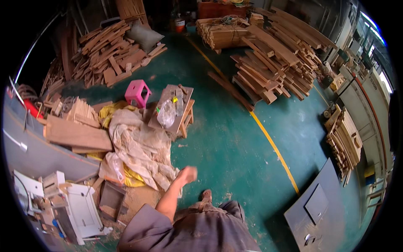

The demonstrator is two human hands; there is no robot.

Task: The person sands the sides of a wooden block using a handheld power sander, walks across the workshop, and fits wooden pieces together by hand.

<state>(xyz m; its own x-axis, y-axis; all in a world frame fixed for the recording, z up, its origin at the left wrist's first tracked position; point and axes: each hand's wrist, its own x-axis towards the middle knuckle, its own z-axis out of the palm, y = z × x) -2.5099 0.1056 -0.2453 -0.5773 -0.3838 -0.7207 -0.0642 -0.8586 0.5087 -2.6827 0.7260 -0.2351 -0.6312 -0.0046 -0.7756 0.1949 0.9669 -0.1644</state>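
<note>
My left hand (188, 174) swings out in front of my body over the green floor, its fingers curled into a loose fist and slightly blurred. Nothing shows sticking out of it. It is apart from everything around it; nearest is a crumpled pale plastic sheet (133, 136) strewn with sawdust. My right hand is out of the picture. One foot (206, 194) shows below. Beyond the sheet, a small wooden stand (169, 93) carries a clear plastic bag (166, 114) and small items, beside a pink plastic stool (137, 93).
Stacked planks (268, 63) lie ahead on the right, with one long board (231, 91) across the yellow floor line (270, 145). Scrap wood (107, 50) is heaped far left. A white machine (84, 208) stands near left, a grey panel table (300, 220) near right.
</note>
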